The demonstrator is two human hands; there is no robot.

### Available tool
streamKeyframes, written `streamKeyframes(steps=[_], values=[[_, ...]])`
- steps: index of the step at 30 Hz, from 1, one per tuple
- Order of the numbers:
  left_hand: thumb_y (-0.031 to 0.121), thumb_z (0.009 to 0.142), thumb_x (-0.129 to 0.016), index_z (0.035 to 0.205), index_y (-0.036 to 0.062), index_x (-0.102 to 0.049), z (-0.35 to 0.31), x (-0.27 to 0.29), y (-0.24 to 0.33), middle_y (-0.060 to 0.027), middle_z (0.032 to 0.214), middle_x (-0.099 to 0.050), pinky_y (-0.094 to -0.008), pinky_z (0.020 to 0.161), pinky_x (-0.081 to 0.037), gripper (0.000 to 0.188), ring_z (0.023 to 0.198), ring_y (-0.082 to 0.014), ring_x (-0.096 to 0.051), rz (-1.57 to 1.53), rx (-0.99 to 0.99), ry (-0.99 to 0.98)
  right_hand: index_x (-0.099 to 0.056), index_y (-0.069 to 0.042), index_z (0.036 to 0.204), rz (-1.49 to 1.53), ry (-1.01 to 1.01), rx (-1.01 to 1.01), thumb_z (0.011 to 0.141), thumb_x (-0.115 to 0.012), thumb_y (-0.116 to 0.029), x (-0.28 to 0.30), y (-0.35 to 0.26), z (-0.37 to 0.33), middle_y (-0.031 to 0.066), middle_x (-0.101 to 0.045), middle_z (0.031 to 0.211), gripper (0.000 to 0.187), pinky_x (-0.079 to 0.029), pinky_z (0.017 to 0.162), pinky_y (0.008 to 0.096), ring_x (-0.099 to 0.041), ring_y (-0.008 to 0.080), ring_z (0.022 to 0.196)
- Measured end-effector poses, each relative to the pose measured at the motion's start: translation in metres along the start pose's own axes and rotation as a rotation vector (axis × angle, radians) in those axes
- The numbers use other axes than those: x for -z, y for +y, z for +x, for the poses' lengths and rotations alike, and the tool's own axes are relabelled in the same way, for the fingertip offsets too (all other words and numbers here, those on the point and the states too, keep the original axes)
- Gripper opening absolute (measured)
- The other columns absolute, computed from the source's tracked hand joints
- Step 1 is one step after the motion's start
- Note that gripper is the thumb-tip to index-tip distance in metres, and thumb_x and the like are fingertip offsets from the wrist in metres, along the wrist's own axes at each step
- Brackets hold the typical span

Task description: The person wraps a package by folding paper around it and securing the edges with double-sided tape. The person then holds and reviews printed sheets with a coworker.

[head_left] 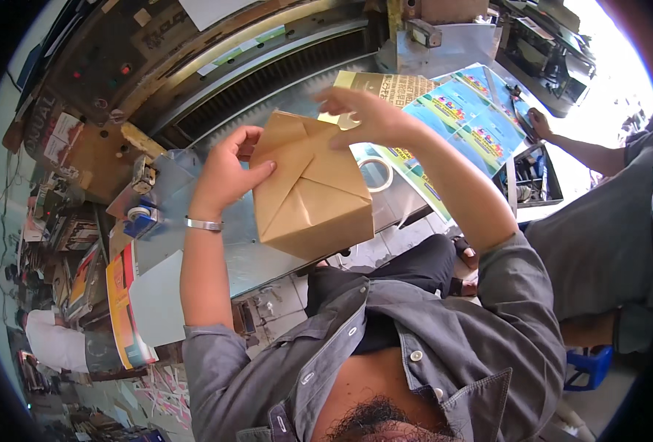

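A brown cardboard box [312, 184] stands tilted over the metal work table, its folded flaps crossing on the face turned up. My left hand [231, 166] grips it at the left edge, the thumb lying on the flap face and the fingers behind. At the upper right corner is my right hand [367, 118], its fingers stretched out and apart, the thumb close to the box edge. Whether that thumb touches the cardboard I cannot tell. A white tape roll [378, 174] lies just right of the box, partly hidden by it.
Blue printed sheets [459, 110] and a gold printed sheet [400, 87] cover the table's right part. A co-worker's hand [540, 124] rests beside them, above a dark tray [536, 177]. Left stands a blue tape dispenser [142, 219]; a large slotted machine [267, 74] is behind.
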State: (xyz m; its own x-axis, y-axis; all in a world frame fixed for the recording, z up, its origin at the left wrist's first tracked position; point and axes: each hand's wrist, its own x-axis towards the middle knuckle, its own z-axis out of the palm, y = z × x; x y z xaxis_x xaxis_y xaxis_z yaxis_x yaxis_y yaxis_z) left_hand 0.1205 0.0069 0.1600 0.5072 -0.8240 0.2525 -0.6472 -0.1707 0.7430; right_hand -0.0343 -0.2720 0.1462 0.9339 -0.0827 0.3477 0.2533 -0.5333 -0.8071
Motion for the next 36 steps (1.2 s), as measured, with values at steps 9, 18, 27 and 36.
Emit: streamKeyframes(steps=[9,18,27,36], values=[[0.016,0.076,-0.090,0.125,0.0051,-0.069,-0.028,-0.018,0.040,-0.0107,0.117,-0.077,-0.0383,0.102,-0.055,0.054,0.109,-0.0252,-0.073,0.156,-0.099,0.118,-0.069,-0.007,0.137,-0.070,-0.210,0.029,0.081,-0.078,-0.016,-0.024,-0.017,0.006,0.0173,-0.074,0.129,0.057,-0.056,0.101,0.0414,-0.072,0.0331,0.117],[0.008,0.078,-0.086,0.113,0.0045,-0.078,-0.038,-0.025,0.034,-0.0112,0.121,-0.077,-0.0390,0.102,-0.056,0.036,0.114,-0.0292,-0.073,0.246,-0.267,0.128,-0.071,-0.006,0.135,-0.248,-0.193,0.363,0.086,-0.064,0.000,-0.025,-0.020,-0.013,0.0171,-0.072,0.135,0.049,-0.032,0.128,0.0574,-0.064,0.0350,0.133],[0.018,0.085,-0.083,0.116,0.0064,-0.082,-0.051,-0.019,0.025,-0.0151,0.127,-0.075,-0.0470,0.110,-0.052,0.034,0.125,-0.0352,-0.069,0.311,-0.336,0.025,-0.070,-0.006,0.141,-0.329,-0.405,0.591,0.091,-0.070,-0.015,-0.014,-0.017,-0.017,0.0210,-0.065,0.146,0.050,-0.034,0.126,0.0588,-0.056,0.0460,0.140],[0.060,0.091,-0.070,0.127,0.0063,-0.077,-0.057,-0.021,0.023,-0.0180,0.126,-0.072,-0.0526,0.121,-0.041,0.065,0.132,-0.0408,-0.063,0.177,-0.334,-0.052,-0.065,-0.005,0.144,-0.598,-0.560,0.050,0.097,-0.071,-0.041,-0.002,-0.091,0.025,0.0210,-0.062,0.149,0.059,-0.031,0.125,0.0626,-0.049,0.0425,0.147]])
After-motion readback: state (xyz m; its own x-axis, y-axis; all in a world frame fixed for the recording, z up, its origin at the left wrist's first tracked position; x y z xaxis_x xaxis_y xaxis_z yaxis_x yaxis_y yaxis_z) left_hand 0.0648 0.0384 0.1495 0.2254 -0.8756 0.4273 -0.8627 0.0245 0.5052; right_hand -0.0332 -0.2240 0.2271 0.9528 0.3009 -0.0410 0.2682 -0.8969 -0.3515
